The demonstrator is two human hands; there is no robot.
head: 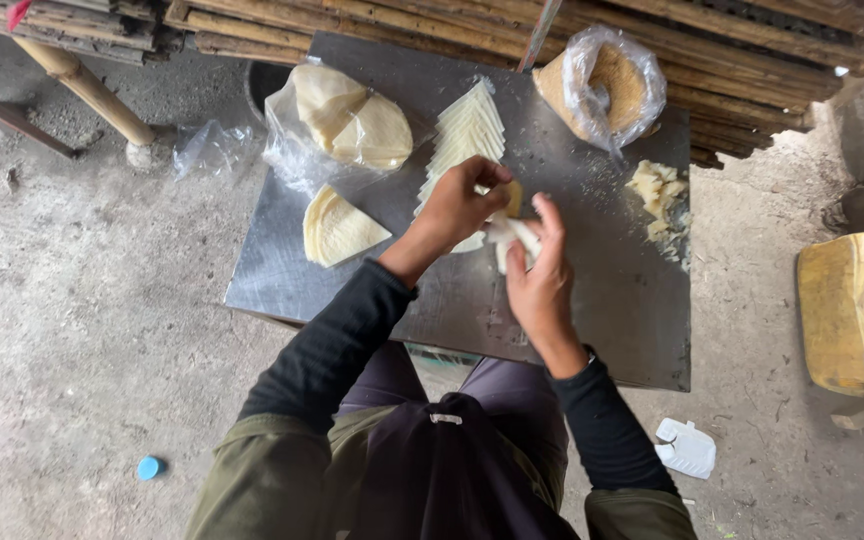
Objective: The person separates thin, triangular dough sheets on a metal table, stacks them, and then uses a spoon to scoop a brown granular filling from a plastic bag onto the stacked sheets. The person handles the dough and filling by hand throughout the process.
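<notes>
Pale wrapper [512,236] pinched between left hand [457,205] and right hand [540,285], long axis seemingly slanting up-left across metal table [592,300]

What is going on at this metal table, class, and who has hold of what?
A person sits at a metal table and works a pale dough wrapper with both bare hands. The left hand pinches its top, where a yellowish bit shows, and the right hand cups it from the side. Behind the hands lies a fanned row of triangular wrappers. A folded stack of wrappers lies left, a plastic bag of more behind it, a bag of brown crumbs at the far right corner.
</notes>
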